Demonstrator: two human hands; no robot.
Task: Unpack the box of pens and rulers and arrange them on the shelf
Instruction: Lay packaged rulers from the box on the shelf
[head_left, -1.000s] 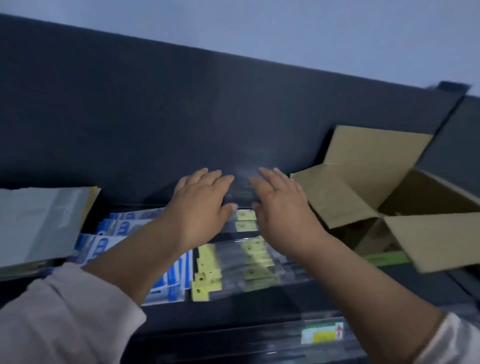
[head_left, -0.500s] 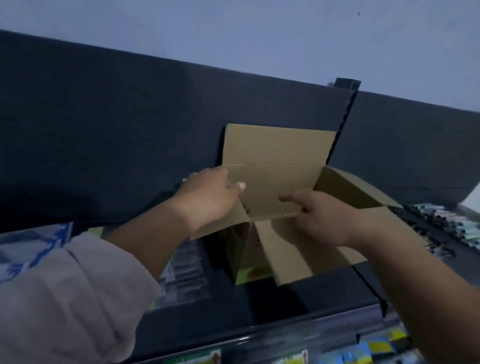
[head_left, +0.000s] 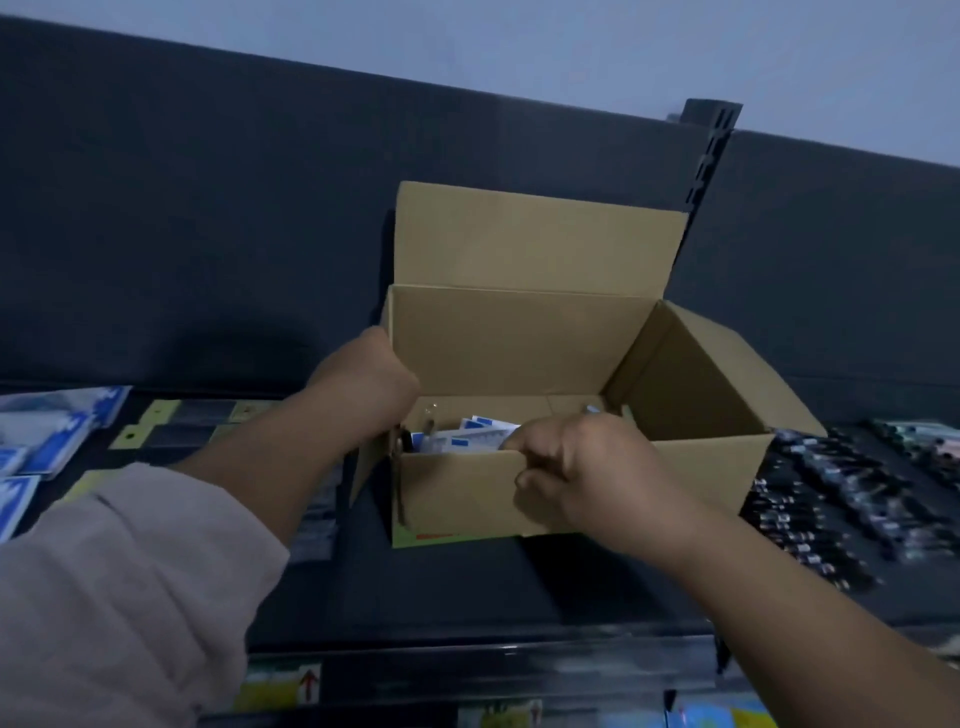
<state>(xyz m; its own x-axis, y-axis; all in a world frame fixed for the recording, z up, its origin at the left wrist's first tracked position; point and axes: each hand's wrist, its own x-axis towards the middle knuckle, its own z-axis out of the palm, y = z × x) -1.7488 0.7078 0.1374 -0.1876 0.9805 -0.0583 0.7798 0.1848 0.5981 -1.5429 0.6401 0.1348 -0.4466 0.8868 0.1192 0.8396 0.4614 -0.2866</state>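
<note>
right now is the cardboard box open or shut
Open: the cardboard box has flaps folded back, and blue-and-white packets show inside.

- The left sleeve (head_left: 119, 587) is pale greyish-beige woven cloth, loose and wide on the arm.
- Its cuff sits pushed up the left forearm (head_left: 291, 462), well back from the left grip (head_left: 363, 379), bunched into soft folds.
- The right forearm (head_left: 753, 587) shows bare from the right grip (head_left: 576, 467) to the frame's edge.

Plain brown box (head_left: 524, 332), black shelf (head_left: 467, 587)
</note>
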